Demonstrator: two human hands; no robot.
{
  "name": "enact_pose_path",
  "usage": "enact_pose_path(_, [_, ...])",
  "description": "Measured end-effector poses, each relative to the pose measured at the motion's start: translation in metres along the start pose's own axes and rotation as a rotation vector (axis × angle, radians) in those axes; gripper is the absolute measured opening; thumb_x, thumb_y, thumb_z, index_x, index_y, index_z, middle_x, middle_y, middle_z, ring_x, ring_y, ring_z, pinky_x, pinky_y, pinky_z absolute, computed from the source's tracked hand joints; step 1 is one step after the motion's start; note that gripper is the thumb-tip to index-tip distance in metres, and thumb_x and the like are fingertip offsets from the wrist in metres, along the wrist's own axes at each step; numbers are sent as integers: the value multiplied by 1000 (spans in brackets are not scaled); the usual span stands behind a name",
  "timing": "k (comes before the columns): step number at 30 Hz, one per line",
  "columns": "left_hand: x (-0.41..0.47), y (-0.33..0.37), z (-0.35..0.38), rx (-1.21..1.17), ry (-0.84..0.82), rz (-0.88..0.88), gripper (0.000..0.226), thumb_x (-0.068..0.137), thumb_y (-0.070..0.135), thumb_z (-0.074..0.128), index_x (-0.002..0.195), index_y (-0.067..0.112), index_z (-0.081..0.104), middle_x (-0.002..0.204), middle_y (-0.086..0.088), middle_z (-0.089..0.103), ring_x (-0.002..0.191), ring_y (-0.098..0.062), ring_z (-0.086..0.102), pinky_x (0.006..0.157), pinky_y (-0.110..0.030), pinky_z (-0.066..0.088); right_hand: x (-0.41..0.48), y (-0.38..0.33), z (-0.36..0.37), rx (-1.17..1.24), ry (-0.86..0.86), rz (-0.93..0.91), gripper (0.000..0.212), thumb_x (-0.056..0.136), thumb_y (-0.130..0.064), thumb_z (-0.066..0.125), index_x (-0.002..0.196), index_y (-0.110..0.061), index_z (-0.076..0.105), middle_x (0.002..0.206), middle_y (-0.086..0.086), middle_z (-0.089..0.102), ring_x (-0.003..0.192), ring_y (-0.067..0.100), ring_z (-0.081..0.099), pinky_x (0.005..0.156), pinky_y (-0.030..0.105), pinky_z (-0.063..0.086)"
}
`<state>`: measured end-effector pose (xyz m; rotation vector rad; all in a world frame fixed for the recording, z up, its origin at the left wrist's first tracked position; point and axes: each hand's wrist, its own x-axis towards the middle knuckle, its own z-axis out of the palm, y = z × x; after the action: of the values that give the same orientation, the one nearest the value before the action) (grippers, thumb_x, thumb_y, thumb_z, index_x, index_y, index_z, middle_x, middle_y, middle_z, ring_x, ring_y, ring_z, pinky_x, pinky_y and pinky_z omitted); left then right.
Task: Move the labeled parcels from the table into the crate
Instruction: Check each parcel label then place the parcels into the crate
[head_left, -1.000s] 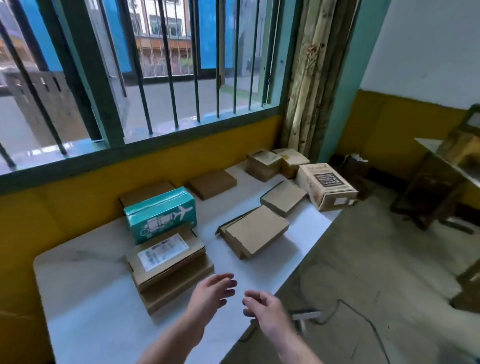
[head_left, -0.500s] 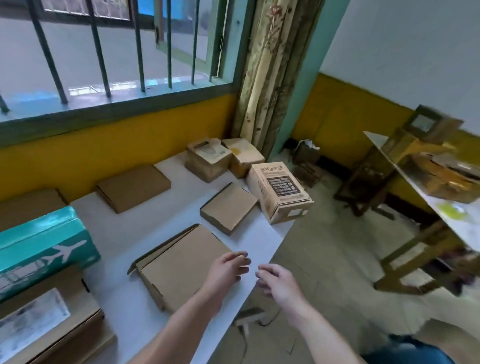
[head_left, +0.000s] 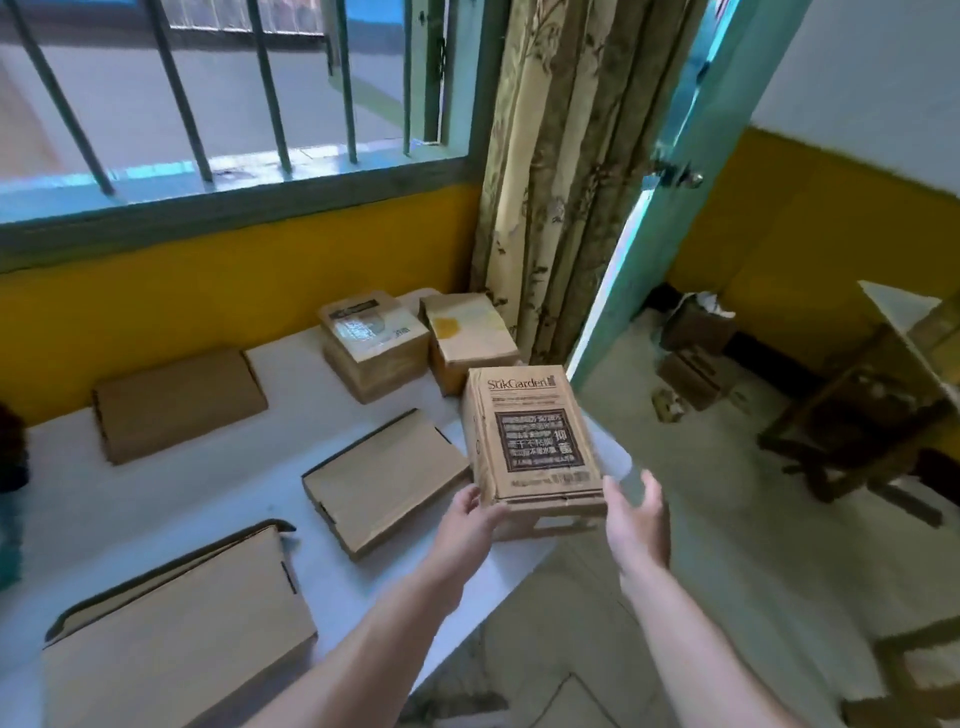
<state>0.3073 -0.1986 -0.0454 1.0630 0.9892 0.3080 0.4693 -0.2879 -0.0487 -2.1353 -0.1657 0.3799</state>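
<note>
Nearest the camera, two bare forearms reach forward from the bottom edge. The left hand (head_left: 470, 519) grips the near left corner of the printed parcel (head_left: 535, 436), thumb and fingers (head_left: 464, 501) pinched round the cardboard. The right hand (head_left: 636, 519) lies against the near right corner; its fingers (head_left: 647, 486) are smeared by blur and lie along the parcel's hidden right side, so it cannot be told whether they curl round it. The parcel sits between both hands at the right end of the white worktop (head_left: 156, 509), its near end at the worktop's edge; whether it rests there or is lifted is unclear. Its top carries a brand line and a dark panel of small print, too fine to read.

Left of the forearms a large flat carton (head_left: 171, 639) is cut off by the bottom edge. Beyond it lies a smaller flat carton (head_left: 384, 488), just beside the parcel. Farther back, a third flat carton (head_left: 176, 405) lies near the yellow wall. At the far end stand a box with a glossy label (head_left: 374, 348) and a box with a yellowish patch (head_left: 467, 338), side by side; the glare hides the label's text. Behind them hang a patterned curtain (head_left: 561, 182) and a barred window (head_left: 208, 104)
</note>
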Motion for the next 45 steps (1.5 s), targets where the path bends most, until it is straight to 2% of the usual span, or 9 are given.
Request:
enact_pose_path(5, [34, 0, 34, -40, 117, 7, 50, 96, 22, 60, 143, 20, 43, 121, 9, 59, 109, -10, 56, 88, -24, 37, 44, 14, 8, 114, -235, 94, 50, 94, -47, 52, 135, -18, 54, 135, 5, 58, 114, 25, 56, 102, 40, 43])
enact_pose_path(10, [36, 3, 38, -69, 279, 149, 40, 92, 28, 65, 130, 29, 53, 103, 26, 62, 90, 12, 59, 67, -10, 43, 31, 17, 7, 247, -145, -5, 18, 90, -50, 58, 101, -36, 65, 103, -16, 67, 87, 2, 59, 64, 23, 41])
enact_pose_path(17, [4, 16, 7, -214, 330, 263, 42, 88, 41, 67, 128, 35, 57, 128, -3, 59, 113, -14, 59, 77, -24, 51, -13, -6, 7, 542, -216, -159, 9, 87, -39, 67, 92, -33, 65, 102, -5, 68, 101, 17, 62, 86, 33, 48])
enact_pose_path(21, [-25, 20, -29, -295, 324, 313, 45, 78, 53, 65, 122, 46, 57, 108, 7, 72, 99, -13, 68, 78, -30, 54, -56, -28, 16, 590, -367, -270, 13, 85, -40, 68, 97, -36, 63, 103, -10, 68, 102, 12, 62, 85, 29, 48])
enact_pose_path(27, [-77, 17, -118, -490, 682, 232, 24, 90, 44, 54, 96, 29, 72, 85, 4, 72, 62, -5, 64, 54, -25, 47, -127, -50, 51, 521, -722, -451, 19, 85, -37, 59, 102, -37, 67, 112, -18, 66, 107, 0, 60, 86, 19, 48])
enact_pose_path(31, [-121, 6, -180, -575, 707, 128, 38, 86, 57, 49, 75, 34, 77, 75, 5, 75, 78, -15, 61, 67, -33, 49, -150, -61, 91, 512, -798, -385, 20, 90, -32, 62, 104, -45, 65, 105, -25, 66, 101, -5, 60, 75, 10, 47])
enact_pose_path(36, [-174, -20, -241, -657, 598, 14, 46, 90, 61, 43, 87, 32, 79, 103, -10, 76, 111, -31, 60, 91, -52, 49, -158, -84, 146, 384, -856, -299, 37, 95, -37, 56, 132, -31, 52, 129, -8, 57, 119, 10, 52, 102, 31, 42])
enact_pose_path(40, [-201, -43, -268, -717, 512, -54, 51, 86, 61, 50, 114, 26, 73, 121, -14, 69, 121, -33, 57, 94, -52, 49, -172, -106, 172, 374, -981, -276, 21, 99, -40, 47, 116, -33, 58, 112, -13, 65, 87, -17, 61, 71, 7, 46])
enact_pose_path(45, [-213, -50, -278, -663, 557, -22, 59, 85, 73, 44, 110, 29, 75, 118, -8, 72, 114, -28, 63, 82, -44, 55, -195, -112, 175, 443, -1066, -276, 30, 92, -45, 55, 113, -27, 65, 106, 1, 74, 101, 14, 68, 90, 34, 51])
